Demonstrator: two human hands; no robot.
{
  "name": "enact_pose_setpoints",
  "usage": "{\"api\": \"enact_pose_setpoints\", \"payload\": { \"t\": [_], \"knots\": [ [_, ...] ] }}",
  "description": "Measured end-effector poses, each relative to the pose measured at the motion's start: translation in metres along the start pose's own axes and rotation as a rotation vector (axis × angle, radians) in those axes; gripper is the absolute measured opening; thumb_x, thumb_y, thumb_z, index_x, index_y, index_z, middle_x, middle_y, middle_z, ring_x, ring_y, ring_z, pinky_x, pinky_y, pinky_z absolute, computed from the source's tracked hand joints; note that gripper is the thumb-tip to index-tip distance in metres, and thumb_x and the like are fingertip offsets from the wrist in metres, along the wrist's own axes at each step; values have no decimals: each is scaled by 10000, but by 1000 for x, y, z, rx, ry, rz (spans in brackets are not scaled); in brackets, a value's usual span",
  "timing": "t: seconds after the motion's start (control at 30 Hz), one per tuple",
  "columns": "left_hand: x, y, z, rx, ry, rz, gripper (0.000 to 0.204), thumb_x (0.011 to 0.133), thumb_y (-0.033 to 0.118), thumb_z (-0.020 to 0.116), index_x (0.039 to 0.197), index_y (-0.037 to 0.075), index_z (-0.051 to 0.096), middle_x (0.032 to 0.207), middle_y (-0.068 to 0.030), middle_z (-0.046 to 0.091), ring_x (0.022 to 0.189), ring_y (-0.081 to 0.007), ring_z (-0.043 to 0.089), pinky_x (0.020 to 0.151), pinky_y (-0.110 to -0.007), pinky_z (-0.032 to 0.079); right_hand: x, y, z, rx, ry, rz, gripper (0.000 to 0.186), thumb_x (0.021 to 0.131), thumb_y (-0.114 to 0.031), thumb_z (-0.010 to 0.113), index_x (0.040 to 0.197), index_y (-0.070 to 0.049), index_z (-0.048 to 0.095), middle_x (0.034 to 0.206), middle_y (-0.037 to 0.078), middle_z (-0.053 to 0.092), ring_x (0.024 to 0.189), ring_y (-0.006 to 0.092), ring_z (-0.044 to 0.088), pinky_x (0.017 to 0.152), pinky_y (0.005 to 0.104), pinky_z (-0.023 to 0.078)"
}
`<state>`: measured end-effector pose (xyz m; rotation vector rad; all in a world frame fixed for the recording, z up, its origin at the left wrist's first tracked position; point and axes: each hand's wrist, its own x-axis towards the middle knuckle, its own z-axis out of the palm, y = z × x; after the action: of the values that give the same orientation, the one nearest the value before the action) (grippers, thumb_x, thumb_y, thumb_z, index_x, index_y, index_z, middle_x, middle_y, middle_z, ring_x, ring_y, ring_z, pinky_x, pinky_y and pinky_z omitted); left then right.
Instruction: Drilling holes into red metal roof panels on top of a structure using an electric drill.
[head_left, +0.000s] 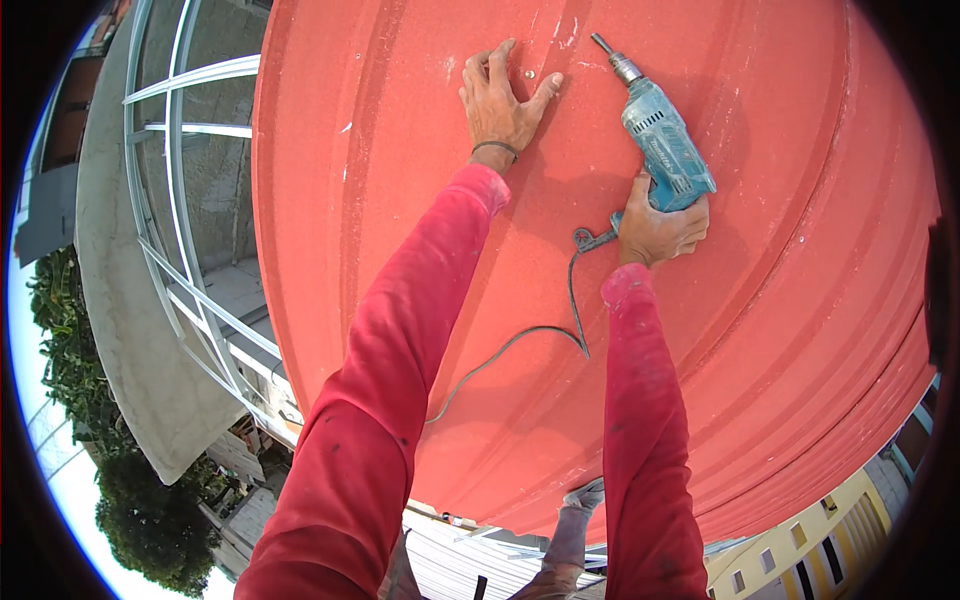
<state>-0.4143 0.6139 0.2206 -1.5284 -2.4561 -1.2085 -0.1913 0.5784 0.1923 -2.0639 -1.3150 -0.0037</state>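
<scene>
A blue electric drill lies tilted over the red ribbed roof sheet, its bit pointing up and to the left. My right hand is wrapped round its handle. From the handle's base a dark power cord runs down across the sheet toward my left forearm. My left hand rests on the sheet with its fingers spread and bent, holding nothing. Just right of its fingers, between them and the thumb, a small screw head sits in the sheet.
Beyond the sheet's left edge stands an open frame of pale metal bars over a concrete floor far below. A grey concrete slab lies further left, with trees past it. A yellow building shows at lower right.
</scene>
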Motion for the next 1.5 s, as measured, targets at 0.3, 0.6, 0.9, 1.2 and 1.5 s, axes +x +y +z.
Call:
{"api": "enact_pose_setpoints", "payload": {
  "t": [0.3, 0.6, 0.9, 1.2, 1.5],
  "knots": [
    [43, -146, -79, 541, 85, -148, 969, 847, 726, 667, 1531, 108, 367, 1412, -149, 401, 1271, -335, 416, 1041, -513, 362, -3, -1, 2, -10, 33, -42, 884, 705, -482, 840, 1372, -28, 480, 1323, 164, 541, 1274, 377, 479, 1052, 557, 375],
    [47, -203, -97, 464, 2, -6, 711, 923, 636, 651, 1492, 246, 484, 1369, -173, 446, 1243, -359, 467, 1069, -525, 394, -5, -7, -6, 106, -10, -39, 874, 705, -347, 861, 1397, -7, 450, 1333, 177, 528, 1278, 394, 454, 1089, 550, 335],
    [46, -199, -89, 423, 41, 72, 663, 934, 600, 660, 1465, 232, 510, 1287, -199, 509, 1198, -373, 506, 1028, -517, 423, 0, 1, -12, 95, -7, -17, 884, 697, -335, 864, 1393, 9, 440, 1333, 204, 519, 1285, 408, 446, 1099, 552, 320],
    [50, -205, -95, 389, -11, 18, 797, 925, 598, 672, 1489, 77, 457, 1335, -184, 481, 1235, -361, 485, 1061, -500, 412, 1, -3, -12, 99, -26, -19, 862, 698, -339, 861, 1378, -3, 449, 1359, 207, 511, 1294, 409, 444, 1092, 557, 322],
    [54, -209, -108, 397, -87, -51, 800, 917, 587, 687, 1485, 74, 452, 1366, -190, 459, 1275, -378, 460, 1070, -526, 397, -3, -8, -8, 170, -43, -33, 848, 675, -302, 885, 1355, -6, 474, 1382, 210, 518, 1290, 406, 454, 1082, 552, 338]
  ]
}}
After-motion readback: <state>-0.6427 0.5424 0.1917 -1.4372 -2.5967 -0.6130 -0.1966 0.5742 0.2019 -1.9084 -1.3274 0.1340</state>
